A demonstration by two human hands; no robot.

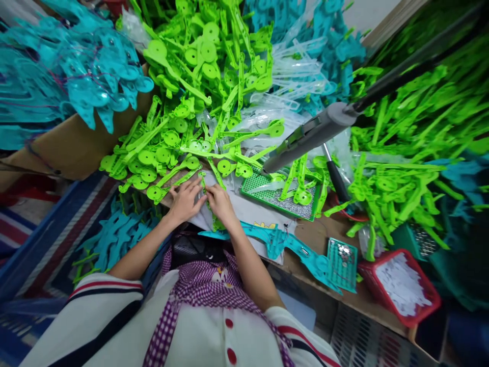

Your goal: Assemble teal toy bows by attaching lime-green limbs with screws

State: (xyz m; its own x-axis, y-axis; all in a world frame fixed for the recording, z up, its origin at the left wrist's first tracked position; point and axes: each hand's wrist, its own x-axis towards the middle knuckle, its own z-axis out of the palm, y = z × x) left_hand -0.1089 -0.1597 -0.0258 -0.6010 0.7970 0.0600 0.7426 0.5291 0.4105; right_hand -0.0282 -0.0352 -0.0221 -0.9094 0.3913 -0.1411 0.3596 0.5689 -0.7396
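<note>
A bright green plastic part (202, 176) lies at the table's front edge between my two hands, mostly hidden by them. My left hand (186, 202) rests over its left side, with the fingertips and thumb holding it. From the right, my right hand (220, 202) is closed with the fingertips pinched at the same part. Whether a smaller piece is in those fingers cannot be seen. A long turquoise plastic piece (277, 240) lies along the table edge, beside and partly behind my right forearm.
Heaped green parts (206, 51) fill the back. A green tray (309, 206) holds small metal pieces. A grey electric screwdriver (309, 135) hangs over the table. At right are a turquoise tray (343, 265) and a red basket (431, 311) of white pieces. Turquoise parts (99, 71) are piled left.
</note>
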